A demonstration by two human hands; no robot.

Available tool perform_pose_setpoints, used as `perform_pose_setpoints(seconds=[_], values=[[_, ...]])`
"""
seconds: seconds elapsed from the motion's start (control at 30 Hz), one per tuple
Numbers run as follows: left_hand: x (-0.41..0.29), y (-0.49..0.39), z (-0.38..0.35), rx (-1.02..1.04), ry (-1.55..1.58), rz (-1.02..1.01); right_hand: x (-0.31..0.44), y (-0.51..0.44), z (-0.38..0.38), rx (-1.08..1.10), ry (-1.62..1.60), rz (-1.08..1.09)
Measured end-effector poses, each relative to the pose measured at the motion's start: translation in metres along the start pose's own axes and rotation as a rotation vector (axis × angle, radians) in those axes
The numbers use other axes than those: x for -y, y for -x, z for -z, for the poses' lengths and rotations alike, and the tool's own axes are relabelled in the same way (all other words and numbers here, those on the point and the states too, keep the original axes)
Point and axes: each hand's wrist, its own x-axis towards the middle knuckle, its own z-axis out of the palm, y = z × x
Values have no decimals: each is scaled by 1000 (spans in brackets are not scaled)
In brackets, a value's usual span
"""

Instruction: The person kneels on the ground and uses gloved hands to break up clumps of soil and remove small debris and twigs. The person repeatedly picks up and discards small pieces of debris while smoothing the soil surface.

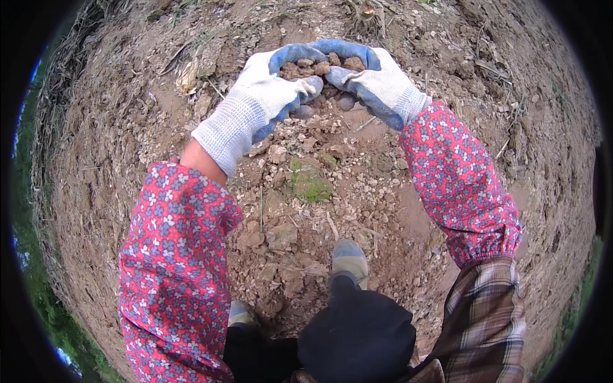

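Note:
Both hands wear white knit work gloves with blue coated palms and fingers. My left hand [273,84] and my right hand [376,79] meet at the fingers, cupped in a ring around several clods of brown soil [306,70]. Some clods lie on the blue coating, and a few sit near the right palm. The thumbs curl in on the near side. Loose soil [330,127] shows on the ground just below the hands. How firmly each hand presses on the clods is hard to see.
A dry corn husk [187,77] lies left of the hands, and a cut stalk stub [366,14] stands beyond them. A mossy clod [310,181] sits nearer me. My shoes [349,261] rest on rough, crumbly soil. Green plants [52,297] edge the left side.

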Motion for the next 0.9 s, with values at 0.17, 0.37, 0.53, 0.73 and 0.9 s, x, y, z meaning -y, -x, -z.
perform_pose_setpoints(seconds=[0.17, 0.37, 0.53, 0.73, 0.9], values=[[21, -41, -33, -205, -394, -61, -22, -6, 37, -43, 357, 51], [35, -43, -29, -148, -69, 48, -17, -23, 38, 131, 402, -19], [28, -30, -30, -245, -116, 146, -24, -39, 32, 369, 497, 373], [35, -21, -35, -319, -435, 25, -47, -43, 24, 81, 536, 388], [49, -29, -44, -250, -262, 223, -42, -24, 38, 108, 674, 103]])
